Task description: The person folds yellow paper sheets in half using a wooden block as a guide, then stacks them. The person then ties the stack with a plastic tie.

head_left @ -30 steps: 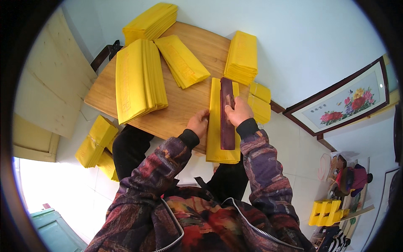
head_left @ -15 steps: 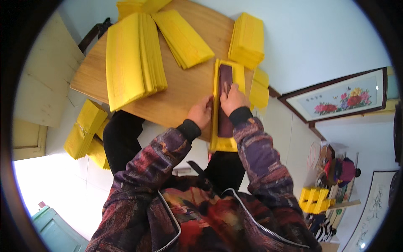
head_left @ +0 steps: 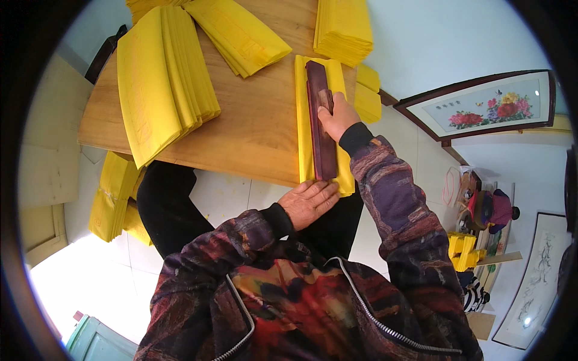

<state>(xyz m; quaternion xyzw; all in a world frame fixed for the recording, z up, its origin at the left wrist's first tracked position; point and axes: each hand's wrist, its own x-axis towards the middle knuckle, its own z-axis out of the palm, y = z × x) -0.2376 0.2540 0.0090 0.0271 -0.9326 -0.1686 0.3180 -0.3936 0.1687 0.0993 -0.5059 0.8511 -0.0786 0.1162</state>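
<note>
A long dark-red wooden block (head_left: 319, 120) with a short raised handle (head_left: 326, 100) lies lengthwise on a yellow paper sheet (head_left: 304, 144). Fingers wrapped round that handle, my right hand (head_left: 340, 116) is shut on the block. The underside of the block is hidden. At the near end of the yellow paper, by the table edge, my left hand (head_left: 309, 203) lies flat with its fingers stretched out, touching the paper. The paper's near end overhangs the wooden table (head_left: 253, 132).
A fanned yellow paper stack (head_left: 159, 90) covers the table's left part, beside a smaller stack (head_left: 241, 36). Another thick stack (head_left: 343, 30) stands at the far right. Yellow bundles (head_left: 111, 192) sit on the floor at left. A framed flower picture (head_left: 487, 108) leans at right.
My left hand has moved from the paper's left side to its near end and flattened out. My right hand now grips the block's handle. The whole view has shifted slightly.
</note>
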